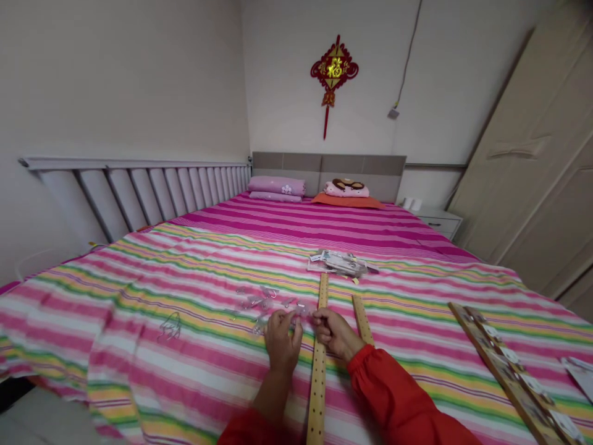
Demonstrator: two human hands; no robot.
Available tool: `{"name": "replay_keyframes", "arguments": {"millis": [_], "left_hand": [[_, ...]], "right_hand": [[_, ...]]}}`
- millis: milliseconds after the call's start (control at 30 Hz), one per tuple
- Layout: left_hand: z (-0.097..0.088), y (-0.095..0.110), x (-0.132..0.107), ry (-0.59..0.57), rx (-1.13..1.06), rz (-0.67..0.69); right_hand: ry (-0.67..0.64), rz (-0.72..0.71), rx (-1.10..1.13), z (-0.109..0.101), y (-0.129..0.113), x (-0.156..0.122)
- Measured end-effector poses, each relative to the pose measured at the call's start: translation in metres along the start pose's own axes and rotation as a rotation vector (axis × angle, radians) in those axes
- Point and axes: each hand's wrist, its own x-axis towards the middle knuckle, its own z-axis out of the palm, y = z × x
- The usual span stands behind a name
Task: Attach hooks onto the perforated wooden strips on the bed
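Note:
My left hand (282, 339) is over the bed with its fingers bent and drawn together at a small clear hook (301, 306), partly hidden by the fingertips. Just to its right, my right hand (332, 330) is closed in a pinch above a long wooden strip with holes (317, 377). Whatever the right fingertips hold is too small to make out. Several clear hooks (252, 301) lie scattered beyond and left of my left hand. A shorter strip with holes (362, 318) rests beside my right wrist, partly covered by the red sleeve.
Plastic-wrapped packets (340, 262) lie beyond the strips. A wooden board with white pieces (503, 371) is at right. Thin loose strands (170, 326) lie at left on the striped cloth (194, 371). A white railing (152, 185) borders the bed; folded bedding (277, 185) sits by the headboard.

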Motion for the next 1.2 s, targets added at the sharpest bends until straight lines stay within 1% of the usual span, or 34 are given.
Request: {"name": "replay_keyframes", "arguments": {"millis": [133,267,367,467,600,800,967,1067,1133,1200], "left_hand": [[0.000,-0.001,-0.001,-0.038,0.013,-0.015],[0.000,0.000,-0.001,-0.059,0.014,-0.049],[0.001,0.001,-0.001,-0.068,0.011,-0.077],[0.001,0.002,-0.002,-0.069,0.016,-0.100],[0.000,0.002,-0.002,-0.059,0.016,-0.095],[0.001,0.000,-0.003,-0.060,-0.022,-0.063],[0.002,-0.001,-0.003,-0.072,-0.025,-0.053],[0.001,0.000,-0.003,-0.073,-0.027,-0.098],[0.000,-0.001,-0.002,-0.050,-0.038,-0.139],[0.001,-0.002,-0.002,-0.026,-0.063,-0.150]], "right_hand": [[0.022,0.032,-0.023,0.007,0.003,-0.003],[0.045,0.019,-0.059,0.012,0.007,-0.008],[0.079,-0.032,-0.097,0.016,0.008,-0.012],[0.118,-0.120,-0.144,0.019,0.010,-0.016],[0.170,-0.214,-0.192,0.022,0.010,-0.017],[0.193,-0.267,-0.233,0.017,0.003,-0.018],[0.239,-0.318,-0.260,0.021,0.001,-0.023],[0.291,-0.374,-0.275,0.020,-0.005,-0.026],[0.323,-0.408,-0.289,0.015,-0.012,-0.029],[0.330,-0.420,-0.312,0.008,-0.021,-0.034]]}}
